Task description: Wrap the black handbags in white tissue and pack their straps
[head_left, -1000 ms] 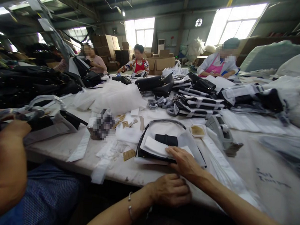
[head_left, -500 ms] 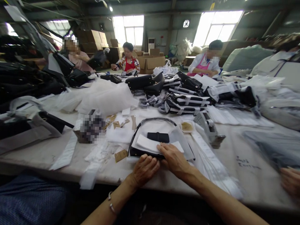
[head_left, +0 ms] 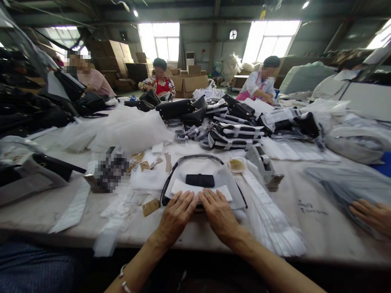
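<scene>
A black handbag (head_left: pixel 164 198) lies on the table in front of me, its strap (head_left: pixel 195 156) arching away at the far side. White foam sheet (head_left: pixel 189 187) covers its near part, and a black flap tab (head_left: pixel 200 180) shows just beyond. My left hand (head_left: pixel 178 212) rests flat on the sheet's left half, fingers stretched out. Beside it, my right hand (head_left: pixel 219 213) lies flat on the right half, fingers extended. The two hands nearly meet at the middle. Much of the bag's near edge is hidden under them.
White strips (head_left: pixel 273 222) lie to the right, below a tape dispenser (head_left: pixel 265 168). Brown tags (head_left: pixel 150 207) are at left. Wrapped black bags (head_left: pixel 237 131) are piled behind. A co-worker's hand (head_left: pixel 374 217) touches a plastic-wrapped item (head_left: pixel 338 185) at right.
My left hand has moved from the bag's near edge up onto the white sheet and opened out flat. My right hand has flattened beside it. The co-worker's hand has moved onto the plastic.
</scene>
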A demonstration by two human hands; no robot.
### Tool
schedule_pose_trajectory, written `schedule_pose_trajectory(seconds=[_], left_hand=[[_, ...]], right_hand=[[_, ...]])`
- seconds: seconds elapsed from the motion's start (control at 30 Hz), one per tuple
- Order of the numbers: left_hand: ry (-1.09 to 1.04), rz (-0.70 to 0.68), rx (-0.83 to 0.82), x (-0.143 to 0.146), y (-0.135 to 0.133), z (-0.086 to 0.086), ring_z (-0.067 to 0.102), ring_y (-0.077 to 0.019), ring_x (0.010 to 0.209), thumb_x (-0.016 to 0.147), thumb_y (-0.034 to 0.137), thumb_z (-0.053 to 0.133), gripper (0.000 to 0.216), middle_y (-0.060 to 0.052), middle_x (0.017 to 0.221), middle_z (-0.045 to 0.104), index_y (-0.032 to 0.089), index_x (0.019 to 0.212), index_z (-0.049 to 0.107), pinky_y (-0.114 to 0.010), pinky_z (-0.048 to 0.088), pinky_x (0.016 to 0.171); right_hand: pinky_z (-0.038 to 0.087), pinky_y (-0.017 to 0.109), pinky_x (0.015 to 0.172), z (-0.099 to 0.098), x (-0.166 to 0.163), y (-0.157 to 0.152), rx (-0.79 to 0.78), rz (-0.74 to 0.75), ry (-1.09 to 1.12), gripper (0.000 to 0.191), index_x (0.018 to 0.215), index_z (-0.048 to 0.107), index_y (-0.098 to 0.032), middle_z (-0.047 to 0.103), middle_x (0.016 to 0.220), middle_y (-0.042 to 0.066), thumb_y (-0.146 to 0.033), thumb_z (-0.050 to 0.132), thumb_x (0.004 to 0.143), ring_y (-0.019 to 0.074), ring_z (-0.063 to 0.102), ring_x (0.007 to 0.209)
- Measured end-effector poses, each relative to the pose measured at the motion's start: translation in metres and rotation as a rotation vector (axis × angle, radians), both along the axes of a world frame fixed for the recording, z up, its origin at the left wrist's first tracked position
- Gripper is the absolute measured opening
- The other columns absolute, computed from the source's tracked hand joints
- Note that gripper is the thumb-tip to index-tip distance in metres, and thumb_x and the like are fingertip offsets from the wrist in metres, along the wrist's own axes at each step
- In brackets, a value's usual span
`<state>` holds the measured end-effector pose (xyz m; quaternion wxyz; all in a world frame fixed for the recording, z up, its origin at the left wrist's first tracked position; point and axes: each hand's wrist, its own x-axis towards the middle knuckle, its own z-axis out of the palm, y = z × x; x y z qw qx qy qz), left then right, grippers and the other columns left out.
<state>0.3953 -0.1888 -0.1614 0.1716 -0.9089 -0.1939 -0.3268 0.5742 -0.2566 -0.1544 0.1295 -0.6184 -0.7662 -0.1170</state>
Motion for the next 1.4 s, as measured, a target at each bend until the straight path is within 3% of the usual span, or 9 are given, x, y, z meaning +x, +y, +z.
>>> schedule_pose_trajectory(seconds=[0.2,0.37,0.47,0.57,0.73,0.87,1.03,1.2,1.4], left_hand=[[0.0,0.046,-0.089,0.003,0.002,-0.014,0.064,-0.0194,0.102,0.098,0.009,0.04,0.035,-0.01,0.11,0.068,0.015,0.129,0.055,-0.034,0.048,0.087],[0.135,0.163,-0.162,0.019,-0.006,0.002,0.064,-0.0227,0.087,0.092,0.009,0.045,0.035,-0.009,0.096,0.066,0.012,0.126,0.055,-0.038,0.051,0.079],[0.143,0.119,-0.19,0.033,-0.004,0.01,0.063,-0.0247,0.103,0.093,0.009,0.041,0.047,-0.013,0.111,0.066,0.01,0.14,0.043,-0.041,0.05,0.091],[0.07,0.025,-0.189,0.043,0.0,0.002,0.06,-0.0206,0.117,0.094,0.004,0.032,0.051,-0.015,0.128,0.062,0.007,0.145,0.035,-0.036,0.047,0.101],[-0.056,0.0,-0.17,0.039,-0.001,-0.024,0.06,-0.0204,0.119,0.095,0.003,0.033,0.044,-0.015,0.129,0.064,0.006,0.136,0.048,-0.036,0.051,0.102],[-0.036,-0.005,-0.074,0.033,-0.008,-0.033,0.055,-0.0235,0.127,0.096,0.006,0.036,0.042,-0.016,0.133,0.061,0.007,0.135,0.051,-0.041,0.05,0.104],[0.117,0.058,0.028,0.032,-0.015,-0.032,0.047,-0.0276,0.135,0.096,0.009,0.034,0.045,-0.019,0.143,0.05,0.004,0.139,0.046,-0.045,0.043,0.11],[0.328,0.135,0.116,0.039,-0.013,-0.027,0.053,-0.0294,0.129,0.096,0.012,0.035,0.045,-0.024,0.14,0.052,0.0,0.138,0.046,-0.046,0.044,0.108],[0.322,0.04,0.159,0.038,0.002,-0.022,0.059,-0.0275,0.122,0.097,0.01,0.035,0.042,-0.023,0.133,0.058,0.0,0.135,0.047,-0.041,0.048,0.101]], right_hand=[[0.048,0.046,0.096,0.012,0.011,0.006,-0.057,0.136,-0.048,0.043,0.129,0.056,-0.011,0.062,0.13,0.018,-0.001,0.043,0.088,0.0288,0.06,0.117],[0.049,0.045,0.097,-0.001,0.015,0.005,0.038,0.142,0.039,0.044,0.128,0.055,-0.011,0.063,0.129,0.017,0.0,0.04,0.088,0.0268,0.061,0.116],[0.048,0.044,0.101,-0.011,0.016,0.004,0.102,0.126,0.091,0.046,0.131,0.052,-0.01,0.065,0.125,0.017,0.001,0.037,0.088,0.0254,0.061,0.116],[0.048,0.044,0.102,-0.012,0.018,0.003,0.134,0.146,0.121,0.042,0.125,0.054,-0.01,0.067,0.121,0.017,0.0,0.036,0.089,0.025,0.063,0.113],[0.042,0.047,0.108,-0.007,0.029,-0.007,0.155,0.168,0.134,0.044,0.128,0.054,-0.017,0.065,0.128,0.012,-0.002,0.037,0.09,0.0239,0.057,0.122],[0.037,0.048,0.111,-0.011,0.041,-0.017,0.201,0.164,0.089,0.049,0.132,0.054,-0.019,0.063,0.132,0.01,-0.002,0.036,0.09,0.0238,0.054,0.126],[0.04,0.044,0.107,-0.023,0.044,-0.017,0.246,0.162,0.141,0.044,0.124,0.059,-0.018,0.065,0.128,0.01,-0.003,0.034,0.091,0.0215,0.056,0.124],[0.039,0.043,0.106,-0.029,0.042,-0.012,0.303,0.146,0.113,0.041,0.122,0.059,-0.016,0.066,0.126,0.01,-0.004,0.035,0.091,0.0223,0.057,0.121],[0.031,0.046,0.114,-0.024,0.04,-0.014,0.241,0.109,0.05,0.044,0.131,0.055,-0.015,0.062,0.133,0.011,-0.015,0.051,0.087,0.0262,0.051,0.127]])
